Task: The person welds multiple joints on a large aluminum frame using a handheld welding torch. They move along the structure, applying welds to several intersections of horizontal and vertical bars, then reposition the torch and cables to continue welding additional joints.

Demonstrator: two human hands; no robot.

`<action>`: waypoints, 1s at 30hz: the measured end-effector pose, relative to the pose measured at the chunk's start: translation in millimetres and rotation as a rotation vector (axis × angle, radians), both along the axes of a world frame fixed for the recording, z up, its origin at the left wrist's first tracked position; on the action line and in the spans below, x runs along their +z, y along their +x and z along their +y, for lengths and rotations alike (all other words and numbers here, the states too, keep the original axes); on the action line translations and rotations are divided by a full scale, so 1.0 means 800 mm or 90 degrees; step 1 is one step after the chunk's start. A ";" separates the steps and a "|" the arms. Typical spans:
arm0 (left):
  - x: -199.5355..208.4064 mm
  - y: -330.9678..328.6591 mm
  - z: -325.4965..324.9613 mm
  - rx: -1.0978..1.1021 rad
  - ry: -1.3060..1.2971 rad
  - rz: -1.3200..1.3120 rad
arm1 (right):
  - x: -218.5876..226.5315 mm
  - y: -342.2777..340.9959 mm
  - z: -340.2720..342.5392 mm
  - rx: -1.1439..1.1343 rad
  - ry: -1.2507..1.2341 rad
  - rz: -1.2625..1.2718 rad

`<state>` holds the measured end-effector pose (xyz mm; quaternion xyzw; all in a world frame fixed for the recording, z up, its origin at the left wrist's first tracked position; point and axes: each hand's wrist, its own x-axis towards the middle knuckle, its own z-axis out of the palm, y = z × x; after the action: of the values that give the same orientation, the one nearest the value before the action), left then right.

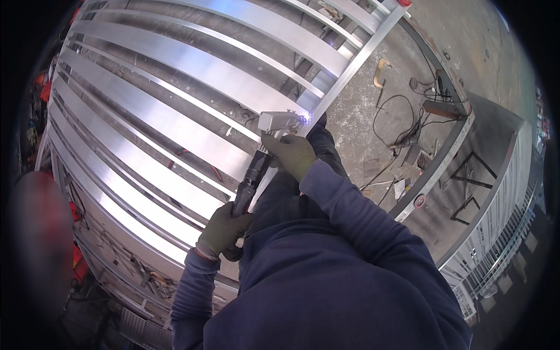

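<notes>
A welding gun [251, 178] with a black body and a boxy silver head [279, 121] lies across the near edge of a slatted silver metal frame [216, 64]. My gloved left hand [224, 229] is wrapped round the rear end of the black body. Further up, my gloved right hand [290, 153] is closed around the front of the gun, just below the silver head. A bright violet glow shows at the head's tip, where a slat meets the frame's side rail [356, 61]. The fingers' undersides are hidden.
Right of the rail, a worn tabletop [356, 134] bears a yellow-orange clamp [382, 73], looped black cable [396, 98] and small scraps. A steel beam [431, 160] edges it. More slatted panels [496, 245] stand at the lower right. Loose metal pieces [154, 283] lie at the lower left.
</notes>
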<state>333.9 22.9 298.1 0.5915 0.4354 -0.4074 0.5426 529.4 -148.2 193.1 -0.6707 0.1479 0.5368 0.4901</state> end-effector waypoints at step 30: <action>0.012 -0.032 -0.003 0.002 0.017 0.015 | 0.019 -0.030 0.002 0.006 0.034 -0.015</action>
<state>308.1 20.7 308.0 0.5931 0.4482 -0.4079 0.5301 505.3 -146.3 208.3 -0.6646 0.1244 0.5347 0.5069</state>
